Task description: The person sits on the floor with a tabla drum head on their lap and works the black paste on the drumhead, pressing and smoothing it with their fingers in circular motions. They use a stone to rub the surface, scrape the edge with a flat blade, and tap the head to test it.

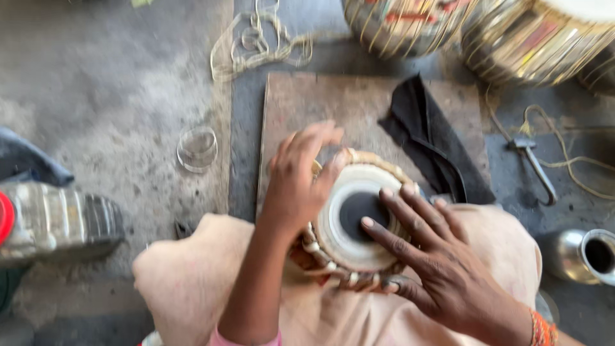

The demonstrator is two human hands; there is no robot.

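Your left hand [296, 182] is blurred, so its fingers are hard to read; they look loosely spread, resting on the left rim of the small drum [354, 218], gripping nothing. Your right hand [428, 253] lies flat with fingers apart on the drum's skin, fingertips at its black spot. The one small drum sits in your lap, at the near edge of the stone slab [307, 109]. One black cloth [430, 144] lies on the slab's right side. Two big drums [410, 22] are cut off at the top. One hammer [533, 165], one glass [197, 148] and one metal pot [586, 256] lie on the floor.
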